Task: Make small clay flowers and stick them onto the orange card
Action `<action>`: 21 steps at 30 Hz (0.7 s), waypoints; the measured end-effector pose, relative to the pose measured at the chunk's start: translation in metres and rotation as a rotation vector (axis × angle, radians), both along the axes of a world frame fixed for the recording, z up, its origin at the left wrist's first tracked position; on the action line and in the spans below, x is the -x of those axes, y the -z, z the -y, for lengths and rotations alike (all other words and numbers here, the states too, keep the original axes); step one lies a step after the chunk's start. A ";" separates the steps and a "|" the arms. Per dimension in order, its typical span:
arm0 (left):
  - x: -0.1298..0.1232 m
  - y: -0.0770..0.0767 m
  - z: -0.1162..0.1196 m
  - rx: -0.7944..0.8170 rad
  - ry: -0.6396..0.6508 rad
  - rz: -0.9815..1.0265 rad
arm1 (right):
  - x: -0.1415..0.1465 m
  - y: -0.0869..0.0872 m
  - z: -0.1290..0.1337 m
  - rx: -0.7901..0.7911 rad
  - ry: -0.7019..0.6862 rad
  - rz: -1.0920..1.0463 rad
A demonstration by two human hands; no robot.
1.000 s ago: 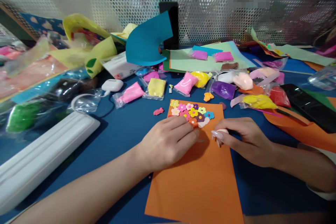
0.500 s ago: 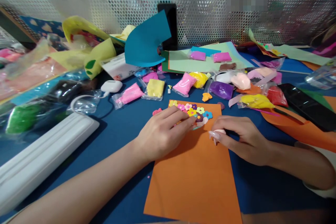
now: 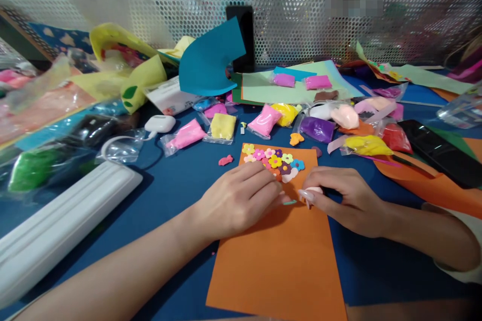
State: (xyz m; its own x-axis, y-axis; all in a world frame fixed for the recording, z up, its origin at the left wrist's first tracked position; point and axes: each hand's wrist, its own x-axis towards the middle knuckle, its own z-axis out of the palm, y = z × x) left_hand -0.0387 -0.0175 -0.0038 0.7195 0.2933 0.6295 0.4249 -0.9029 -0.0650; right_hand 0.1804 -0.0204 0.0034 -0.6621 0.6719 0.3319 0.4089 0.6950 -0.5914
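Note:
An orange paper sheet (image 3: 278, 261) lies in front of me, and small colourful clay flowers (image 3: 275, 161) cluster at its far end. My right hand (image 3: 344, 200) is at the sheet's right edge, pinching a lump of pale pink clay (image 3: 315, 190) between thumb and fingers. Over the sheet's left side, just below the flowers, my left hand (image 3: 243, 200) has its fingers curled together. One green-tipped nail points toward the right fingertips. Whatever those left fingers may hold is hidden. A pale petal-shaped piece (image 3: 289, 176) sits at the near edge of the flowers.
Bagged clay in pink (image 3: 264, 121), yellow (image 3: 368, 145) and purple (image 3: 317, 129) lies behind the sheet. A long white device (image 3: 71, 220) with a cable is at left. A black phone (image 3: 440, 153) rests at right, and a curled blue paper (image 3: 211, 57) stands at the back.
My left hand has drawn back toward me from the flowers, with its fingers more curled, uncovering several flowers and a red clay bit. My right hand has hardly moved.

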 end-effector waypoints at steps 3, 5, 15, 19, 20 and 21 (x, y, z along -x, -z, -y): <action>-0.001 -0.002 0.001 0.000 0.001 -0.023 | -0.001 0.001 0.000 0.006 -0.009 -0.003; 0.000 -0.002 0.001 0.003 0.023 -0.006 | -0.001 0.001 0.000 0.003 -0.015 -0.008; 0.003 0.002 -0.001 -0.014 0.061 0.038 | 0.000 0.001 0.000 -0.015 0.003 0.018; 0.000 -0.001 0.000 -0.014 0.045 0.023 | 0.001 0.001 0.000 -0.033 -0.003 0.014; 0.000 -0.001 0.000 -0.017 0.044 0.023 | 0.001 0.001 0.000 -0.034 -0.006 0.015; 0.000 -0.001 0.000 -0.023 0.045 0.032 | 0.001 0.001 0.000 -0.033 -0.007 0.014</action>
